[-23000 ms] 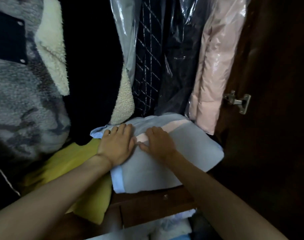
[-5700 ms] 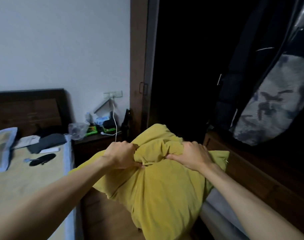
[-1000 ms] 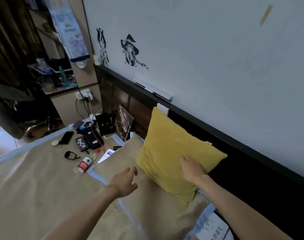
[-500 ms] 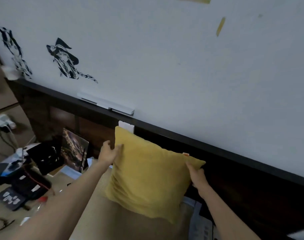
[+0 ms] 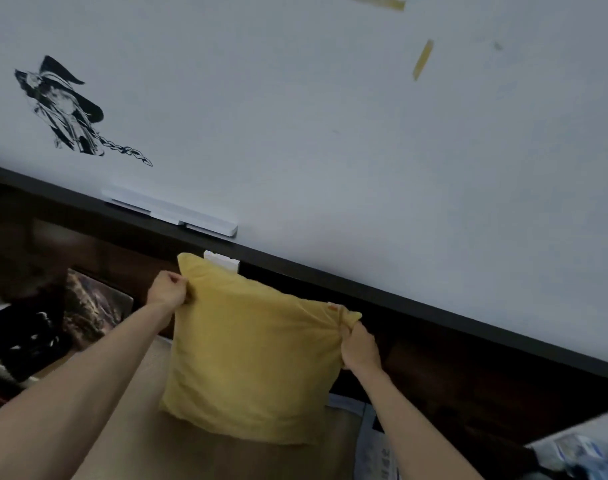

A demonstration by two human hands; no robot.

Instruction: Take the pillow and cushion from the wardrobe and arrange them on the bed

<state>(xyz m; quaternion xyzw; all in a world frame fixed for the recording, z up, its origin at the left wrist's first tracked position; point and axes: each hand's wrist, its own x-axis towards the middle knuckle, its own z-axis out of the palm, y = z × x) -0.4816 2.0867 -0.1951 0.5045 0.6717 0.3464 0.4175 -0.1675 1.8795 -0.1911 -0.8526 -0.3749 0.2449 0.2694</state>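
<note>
In the head view, the yellow cushion [image 5: 250, 355] stands upright on the bed [image 5: 150, 445], leaning against the dark headboard [image 5: 468, 368] below the wall [image 5: 330, 116]. The left hand [image 5: 167, 289] pinches the cushion's upper left edge with its fingers curled shut, while the right hand [image 5: 359, 348] grips the bunched upper right corner, fingers closed on the fabric. The cushion hides part of a white fitting [image 5: 222, 259] behind it, the clutter [image 5: 53, 327] at the left is too dark to make out, and both arms are cut off by the bottom edge.
</note>
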